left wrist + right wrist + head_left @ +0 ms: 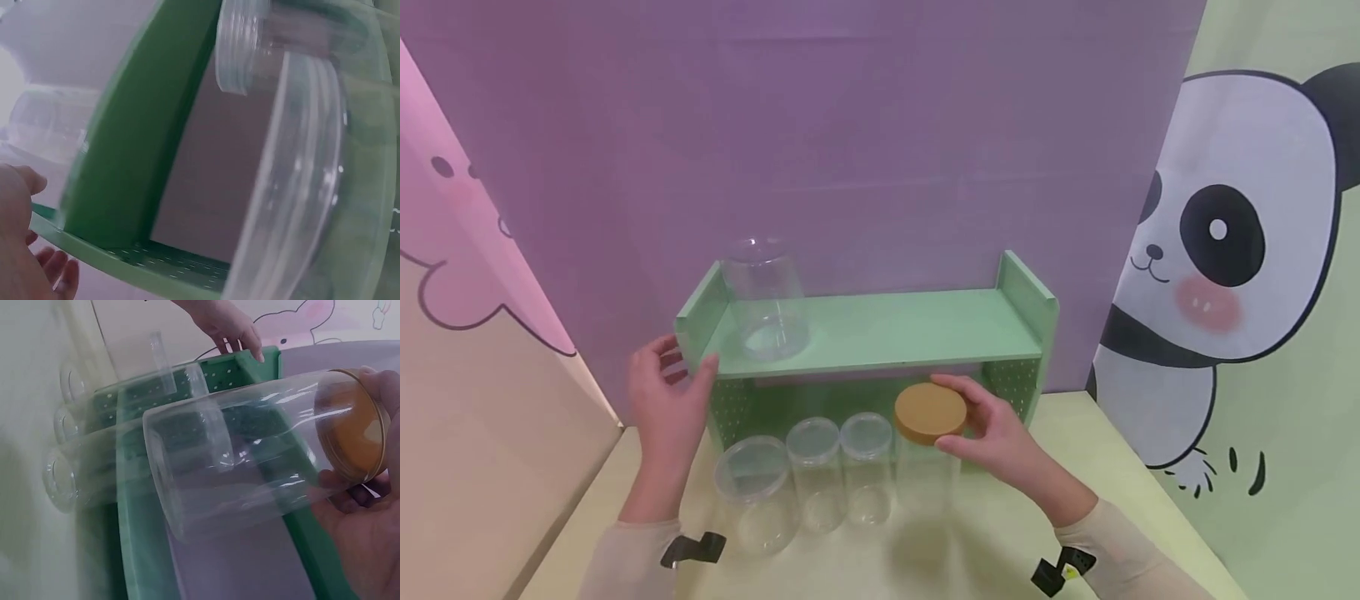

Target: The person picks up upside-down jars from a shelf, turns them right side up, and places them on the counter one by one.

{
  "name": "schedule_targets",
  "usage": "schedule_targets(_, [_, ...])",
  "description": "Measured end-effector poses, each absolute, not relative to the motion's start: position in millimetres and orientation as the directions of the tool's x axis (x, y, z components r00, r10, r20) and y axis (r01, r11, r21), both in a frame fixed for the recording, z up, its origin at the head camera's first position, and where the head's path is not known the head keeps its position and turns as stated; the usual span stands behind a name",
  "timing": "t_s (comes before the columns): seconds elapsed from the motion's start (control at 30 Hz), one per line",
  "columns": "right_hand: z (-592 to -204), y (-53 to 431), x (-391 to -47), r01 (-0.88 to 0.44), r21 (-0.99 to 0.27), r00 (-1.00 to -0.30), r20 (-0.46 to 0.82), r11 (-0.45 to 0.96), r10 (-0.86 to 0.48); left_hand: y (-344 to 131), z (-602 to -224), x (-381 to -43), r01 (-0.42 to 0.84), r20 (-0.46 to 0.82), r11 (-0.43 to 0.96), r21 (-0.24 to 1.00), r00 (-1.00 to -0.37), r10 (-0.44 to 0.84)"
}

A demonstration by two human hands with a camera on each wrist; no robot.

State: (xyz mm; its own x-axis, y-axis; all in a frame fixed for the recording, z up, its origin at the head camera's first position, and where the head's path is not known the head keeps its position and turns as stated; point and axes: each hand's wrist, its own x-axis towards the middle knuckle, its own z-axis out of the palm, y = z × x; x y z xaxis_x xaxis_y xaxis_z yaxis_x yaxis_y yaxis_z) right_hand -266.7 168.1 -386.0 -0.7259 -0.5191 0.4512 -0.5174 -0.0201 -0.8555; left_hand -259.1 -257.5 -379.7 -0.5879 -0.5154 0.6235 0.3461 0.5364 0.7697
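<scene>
My right hand (996, 425) grips a clear jar (244, 456) by its orange-brown lid (931, 412), thumb on the near side and fingers on the far side. The jar is held off the table, in front of the shelf's right half. At the left end of the green two-tier shelf (895, 329), my left hand (670, 392) holds the side panel, with the thumb at its front and the other fingers outside. A clear jar (767, 308) stands at the left of the upper tier.
Before the shelf on the pale table (827, 575) stand a wide clear-topped jar (763, 517) and two narrower ones, a left one (818, 492) and a right one (868, 487). A purple backdrop (880, 150) hangs behind; a panda-printed wall (1225, 250) is at right.
</scene>
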Motion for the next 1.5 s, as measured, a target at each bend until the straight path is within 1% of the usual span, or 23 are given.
schedule_targets(0.1, [-391.3,167.8,-270.2,-0.526,-0.85,-0.726,0.456,-0.011,-0.515,-262.1,-385.8,-268.4,0.32,0.588,0.516,0.794,-0.619,-0.521])
schedule_targets(0.23, [-399.1,167.7,-277.0,-0.536,-0.844,-0.733,0.46,0.01,-0.501,-263.9,-387.4,-272.1,0.323,0.557,0.468,0.822,-0.624,-0.548])
schedule_targets(0.4, [-409.1,165.9,-286.1,-0.522,-0.851,-0.764,0.443,0.047,-0.468,-267.0,-385.0,-271.5,0.363,0.549,0.416,0.834,-0.627,-0.553])
schedule_targets(0.63, [-427.2,161.9,-293.9,-0.477,-0.873,-0.807,0.389,0.102,-0.444,-273.2,-383.8,-272.5,0.359,0.53,0.397,0.845,-0.663,-0.529])
schedule_targets(0.83, [-445.3,159.9,-299.4,-0.447,-0.887,-0.823,0.36,0.111,-0.44,-273.8,-385.7,-277.0,0.396,0.568,0.411,0.821,-0.639,-0.518])
schedule_targets(0.97, [-456.4,159.6,-302.2,-0.436,-0.893,-0.826,0.349,0.108,-0.442,-272.6,-387.7,-279.1,0.407,0.572,0.403,0.82,-0.631,-0.525])
schedule_targets(1.1, [-464.2,160.8,-303.1,-0.417,-0.902,-0.835,0.331,0.113,-0.439,-271.7,-389.2,-279.3,0.41,0.57,0.398,0.821,-0.632,-0.524])
schedule_targets(1.33, [-472.9,163.2,-301.5,-0.377,-0.908,-0.856,0.266,0.184,-0.443,-270.7,-392.8,-277.4,0.407,0.57,0.401,0.82,-0.632,-0.525])
schedule_targets(1.5, [-481.7,163.6,-300.2,-0.339,-0.923,-0.864,0.229,0.182,-0.448,-269.9,-396.3,-274.5,0.399,0.558,0.392,0.829,-0.642,-0.526])
